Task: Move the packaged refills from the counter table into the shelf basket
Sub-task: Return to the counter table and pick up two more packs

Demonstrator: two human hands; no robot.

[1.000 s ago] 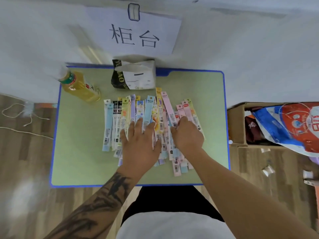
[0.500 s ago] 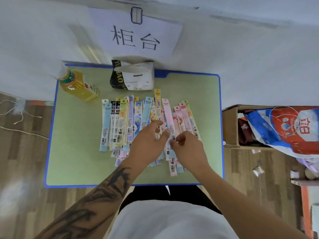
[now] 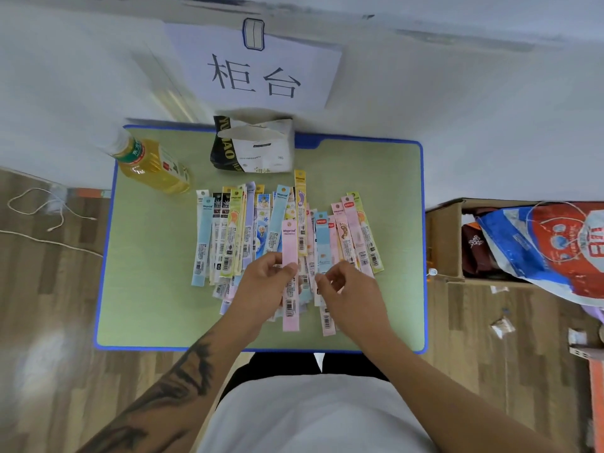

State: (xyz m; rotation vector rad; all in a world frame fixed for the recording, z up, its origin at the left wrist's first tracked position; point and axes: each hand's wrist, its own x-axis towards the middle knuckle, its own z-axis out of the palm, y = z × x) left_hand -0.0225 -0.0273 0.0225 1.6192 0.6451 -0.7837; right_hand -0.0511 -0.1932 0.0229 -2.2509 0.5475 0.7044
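Observation:
Several long, narrow packaged refills (image 3: 228,230) in pastel colours lie fanned side by side across the middle of the green counter table (image 3: 147,289). My left hand (image 3: 264,289) pinches a pink refill pack (image 3: 290,246) near its middle and holds it above the pile. My right hand (image 3: 354,297) is just right of it, its curled fingers pinching the lower end of a light blue refill pack (image 3: 322,243) with a red label. No shelf basket is in view.
A yellow drink bottle (image 3: 153,165) lies at the table's back left and a tissue pack (image 3: 255,148) stands at the back middle. An open cardboard box (image 3: 444,240) with a blue-red bag (image 3: 549,250) is on the floor to the right. A white cable (image 3: 49,207) lies on the left.
Both hands were pressing flat on the pile. They have since curled and drawn back, and each has picked a pack out of it: pink in the left, light blue in the right.

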